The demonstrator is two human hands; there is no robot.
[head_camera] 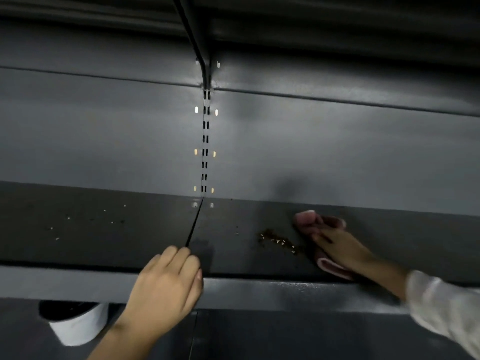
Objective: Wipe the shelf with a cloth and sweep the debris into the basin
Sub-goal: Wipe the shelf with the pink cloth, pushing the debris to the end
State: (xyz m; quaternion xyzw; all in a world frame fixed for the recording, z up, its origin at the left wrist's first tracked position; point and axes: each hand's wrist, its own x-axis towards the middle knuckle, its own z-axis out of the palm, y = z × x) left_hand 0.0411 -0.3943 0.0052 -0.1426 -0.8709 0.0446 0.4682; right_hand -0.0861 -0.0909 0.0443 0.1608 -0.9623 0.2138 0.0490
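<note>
A dark grey metal shelf [104, 245] runs across the view. My right hand [342, 245] presses flat on a pink cloth [307, 220] at the shelf's right part. A small heap of brown debris [276, 240] lies just left of the cloth. Scattered light crumbs [85, 222] dot the left shelf section. My left hand [166, 287] rests on the shelf's front lip near the seam between the two sections, fingers curled over the edge. A white basin [78, 326] with a dark inside stands on the lower level at bottom left, partly hidden by the shelf.
A slotted upright [205, 141] splits the grey back panel in the middle. Another shelf hangs overhead at the top of the view. A lower shelf surface [298, 339] lies beneath the front lip.
</note>
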